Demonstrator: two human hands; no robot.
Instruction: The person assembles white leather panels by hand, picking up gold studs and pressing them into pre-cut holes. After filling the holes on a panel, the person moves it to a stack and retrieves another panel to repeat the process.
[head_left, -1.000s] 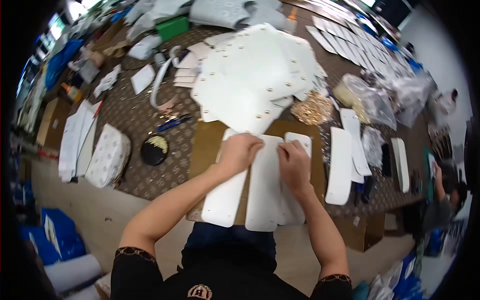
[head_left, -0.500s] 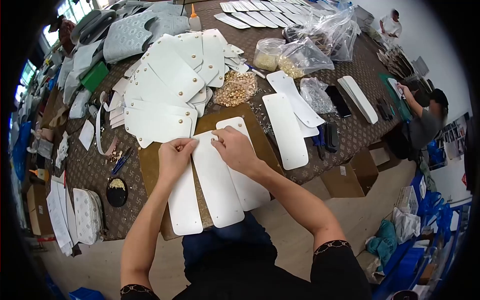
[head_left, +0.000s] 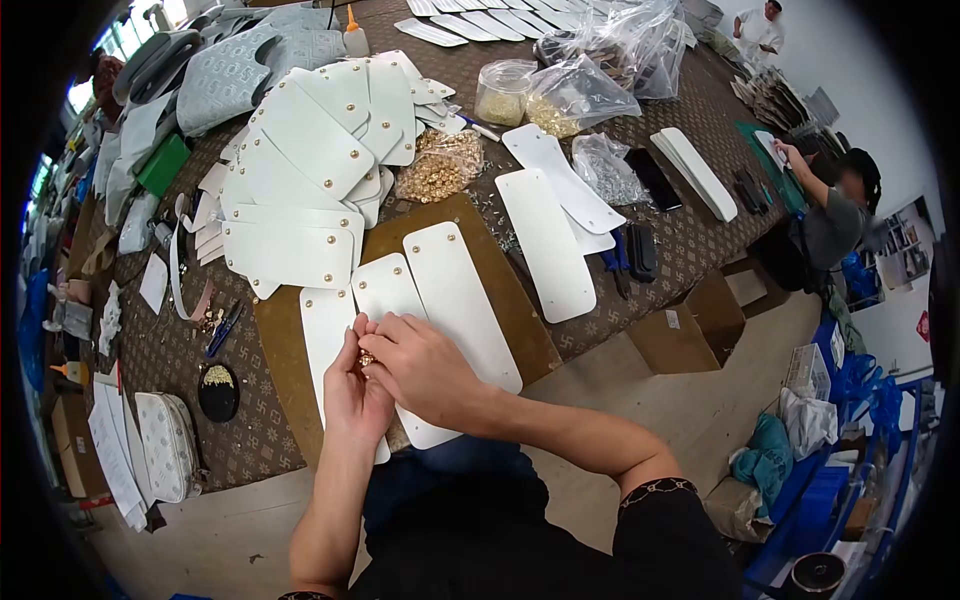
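Note:
My left hand [head_left: 356, 400] is cupped, its fingers curled around several small gold studs [head_left: 366, 357]. Over it, my right hand [head_left: 430, 368] has its fingers closed together at the studs; what is in their tips is hidden. Both hands are above the left panel [head_left: 324, 312] and the middle panel [head_left: 385, 283], two white strips with rounded corners. To the right lies another white panel [head_left: 465, 310]. Gold studs show at the upper ends of these panels. All three lie on a brown board [head_left: 283, 350].
A fanned pile of studded white panels [head_left: 300, 150] lies beyond the board, beside a bag of gold studs [head_left: 440, 165]. Plain white panels [head_left: 545, 245], pliers [head_left: 618, 260] and a phone [head_left: 653, 178] are on the right. A round black dish [head_left: 218, 400] sits left. A co-worker [head_left: 838, 215] is at the far right.
Both hands have drawn back from the panels' upper ends and come together lower down. The middle panel's upper corner now shows a gold stud. The whole view has shifted slightly.

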